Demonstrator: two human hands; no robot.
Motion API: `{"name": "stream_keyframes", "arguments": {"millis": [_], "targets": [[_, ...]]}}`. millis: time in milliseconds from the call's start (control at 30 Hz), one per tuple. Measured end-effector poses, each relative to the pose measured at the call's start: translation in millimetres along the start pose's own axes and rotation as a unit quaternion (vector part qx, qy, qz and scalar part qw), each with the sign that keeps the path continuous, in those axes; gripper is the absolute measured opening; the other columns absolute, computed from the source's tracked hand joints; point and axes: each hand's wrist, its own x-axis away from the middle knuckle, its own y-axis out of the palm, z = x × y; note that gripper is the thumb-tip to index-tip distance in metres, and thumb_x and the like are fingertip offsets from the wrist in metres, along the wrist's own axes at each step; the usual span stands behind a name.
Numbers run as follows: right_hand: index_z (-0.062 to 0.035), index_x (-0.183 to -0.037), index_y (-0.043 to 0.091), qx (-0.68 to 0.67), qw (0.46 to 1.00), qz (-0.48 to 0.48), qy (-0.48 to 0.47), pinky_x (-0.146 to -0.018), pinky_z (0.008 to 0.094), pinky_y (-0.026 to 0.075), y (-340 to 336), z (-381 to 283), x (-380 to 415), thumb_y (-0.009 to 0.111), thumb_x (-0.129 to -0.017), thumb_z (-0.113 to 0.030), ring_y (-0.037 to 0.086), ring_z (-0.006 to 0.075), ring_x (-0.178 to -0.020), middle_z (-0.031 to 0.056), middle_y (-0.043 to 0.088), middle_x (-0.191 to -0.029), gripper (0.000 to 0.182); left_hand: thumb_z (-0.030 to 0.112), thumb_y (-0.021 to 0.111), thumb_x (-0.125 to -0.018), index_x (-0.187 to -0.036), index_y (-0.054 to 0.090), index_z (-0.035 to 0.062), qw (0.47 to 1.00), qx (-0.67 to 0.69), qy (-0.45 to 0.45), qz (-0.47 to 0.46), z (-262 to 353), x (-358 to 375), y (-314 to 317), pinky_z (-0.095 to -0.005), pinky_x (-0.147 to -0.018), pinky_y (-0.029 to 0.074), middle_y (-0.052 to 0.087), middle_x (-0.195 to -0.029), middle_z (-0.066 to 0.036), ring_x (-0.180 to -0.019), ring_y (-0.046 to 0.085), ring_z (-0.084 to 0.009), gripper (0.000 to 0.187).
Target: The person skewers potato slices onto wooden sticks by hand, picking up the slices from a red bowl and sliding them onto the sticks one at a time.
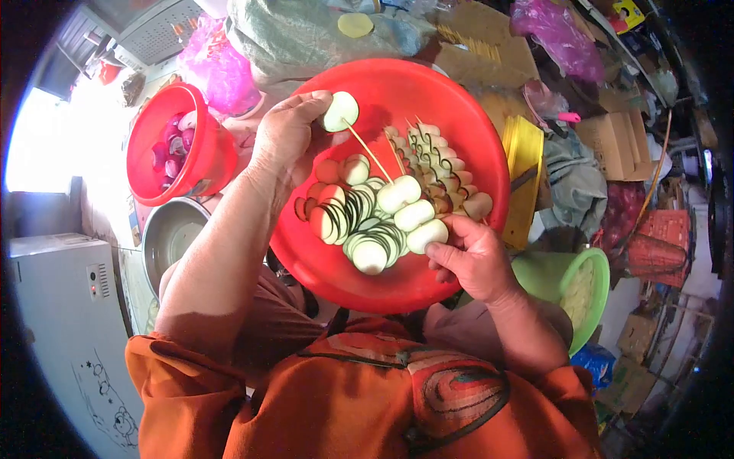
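Observation:
My left hand (289,131) pinches a round pale slice with a dark green edge (342,112) at the tip of a thin wooden skewer (368,151). My right hand (478,256) holds the skewer's other end, where several white pieces (414,215) are threaded. Both hands are over a large red basin (336,287). Inside it lie overlapping green-edged slices (370,252), some orange-brown slices (328,170) and, on the right, several loaded skewers (441,164).
At the left stand a red bucket with purple onions (170,149), a metal bowl (174,233) and a white cabinet (73,306). To the right are a yellow crate (522,172), a green bucket (595,287) and a cardboard box (618,145). Sacking (283,38) lies behind the basin.

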Motion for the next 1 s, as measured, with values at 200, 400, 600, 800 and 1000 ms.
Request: {"name": "stream_keyframes", "arguments": {"millis": [200,400,600,800,1000], "targets": [[0.0010,-0.104,0.059,-0.016,1.000,0.008,-0.009,-0.050,0.0217,0.048,-2,-1,-5,0.061,-0.085,-0.010,0.056,0.0073,-0.062,0.0028,0.061,-0.077,0.023,0.025,0.054,-0.091,-0.103,0.059,0.0026,0.982,-0.047,-0.143,-0.114,-15,17,13,-0.0298,-0.067,0.054,0.065,-0.095,-0.009,-0.083,0.063,-0.0191,0.025],[0.0000,-0.104,0.059,-0.034,0.999,0.017,-0.021,-0.049,0.0212,0.047,-2,-1,-8,0.061,-0.085,-0.010,0.055,0.0072,-0.062,0.0029,0.061,-0.077,0.021,0.025,0.057,-0.090,-0.103,0.059,0.0043,0.972,-0.089,-0.170,-0.136,-11,25,23,-0.0299,-0.070,0.052,0.065,-0.092,-0.006,-0.081,0.063,-0.0171,0.025],[-0.0014,-0.101,0.058,-0.047,0.998,0.033,-0.028,-0.050,0.0207,0.047,-7,-2,-9,0.060,-0.086,-0.012,0.055,0.0069,-0.062,0.0027,0.061,-0.077,0.018,0.019,0.053,-0.090,-0.094,0.061,0.0027,0.911,-0.395,0.094,-0.077,-38,-25,-13,-0.0280,-0.072,0.049,0.064,-0.087,-0.004,-0.082,0.060,-0.0152,0.019],[-0.0013,-0.100,0.058,-0.055,0.997,0.037,-0.027,-0.051,0.0208,0.048,-7,-1,-8,0.060,-0.087,-0.012,0.055,0.0066,-0.062,0.0030,0.061,-0.078,0.016,0.031,0.058,-0.080,-0.102,0.063,0.0074,0.669,-0.735,0.048,-0.099,-63,-20,-4,-0.0432,-0.076,0.050,0.065,-0.091,-0.021,-0.087,0.064,-0.0340,0.033],[-0.0005,-0.099,0.058,-0.037,0.998,0.037,-0.034,-0.051,0.0219,0.048,-8,0,-6,0.059,-0.087,-0.010,0.055,0.0070,-0.062,0.0033,0.061,-0.078,0.015,0.030,0.058,-0.079,-0.099,0.063,0.0072,0.632,-0.767,0.050,-0.097,-57,-16,6,-0.0431,-0.077,0.050,0.064,-0.090,-0.021,-0.087,0.062,-0.0358,0.030]]}}
